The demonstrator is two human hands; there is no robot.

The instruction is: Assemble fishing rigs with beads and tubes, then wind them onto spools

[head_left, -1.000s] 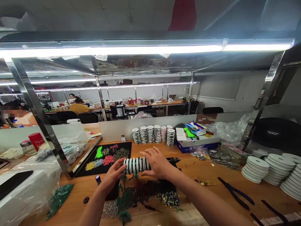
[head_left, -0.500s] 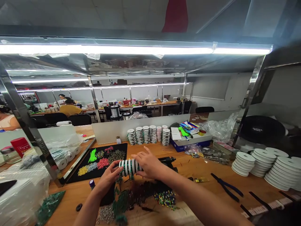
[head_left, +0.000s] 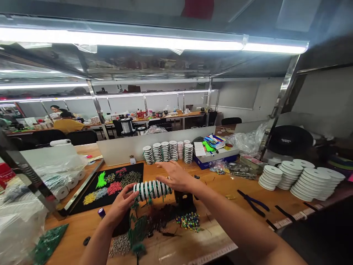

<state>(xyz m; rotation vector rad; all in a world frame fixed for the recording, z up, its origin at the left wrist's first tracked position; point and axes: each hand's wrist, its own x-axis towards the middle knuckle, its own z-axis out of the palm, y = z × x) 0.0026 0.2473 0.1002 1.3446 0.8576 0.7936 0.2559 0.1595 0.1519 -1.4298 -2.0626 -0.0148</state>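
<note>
A row of white spools wound with green wire (head_left: 152,190) lies sideways over the bench, and my left hand (head_left: 121,201) grips its left end. My right hand (head_left: 175,176) is open, fingers spread, just above the row's right end; I cannot tell whether it touches. A black holder (head_left: 184,200) stands beyond that end. Below my left hand lie green beaded wire sprigs (head_left: 139,231), and a black bead mat (head_left: 110,187) spreads to its left.
Stacks of white spools stand at the back (head_left: 165,151) and right (head_left: 306,180). Blue-handled pliers (head_left: 252,203) and coloured beads (head_left: 189,222) lie on the wooden bench (head_left: 209,228). A plastic-wrapped white roll (head_left: 62,192) lies left. A co-worker in yellow (head_left: 67,125) sits far off.
My right hand has lifted from the spools and opened above them, showing more of the row. The whole view has tilted and shifted as my head moved.
</note>
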